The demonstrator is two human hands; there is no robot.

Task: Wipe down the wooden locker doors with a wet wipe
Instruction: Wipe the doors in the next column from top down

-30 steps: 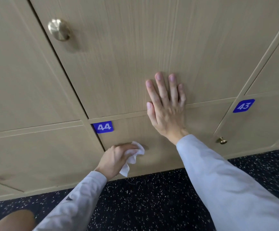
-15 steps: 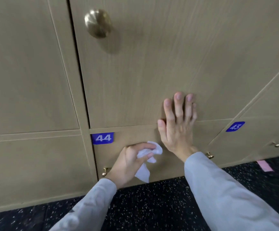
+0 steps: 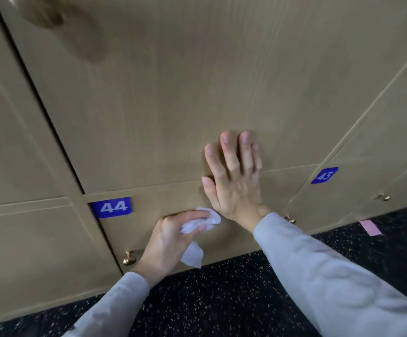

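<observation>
- Landmark: blue "44" label (image 3: 112,207), stuck at top-left corner of the lower locker door (image 3: 173,200)
- L hand (image 3: 171,239) sits just right of & below the 44 label, against the lower door; fingers curled round a crumpled white wet wipe (image 3: 201,223), thumb & fingertips pinching it
- Wipe pressed to the door face right of the label; a loose corner hangs down below the hand, toward the door's bottom edge
- R hand (image 3: 234,183) further right of the label & higher; palm flat, fingers straight and slightly spread, holding nothing
- R hand straddles the seam: fingertips on the tall upper locker door (image 3: 173,93), heel of palm on the lower door w/ the 44 label
- Small brass knob (image 3: 128,259) below the label, near the lower door's left edge, just left of L wrist
- Large brass knob (image 3: 39,13) far above the label at top-left of upper door, blurred
- Blue "43" label (image 3: 324,175) well right of the 44 label, on the next locker; tiny brass knob (image 3: 383,197) below it
- Dark speckled floor (image 3: 222,300) below the lockers; pink tape strip (image 3: 370,227) on it, far right of the 44 label
- Both arms in light grey sleeves (image 3: 331,276)
</observation>
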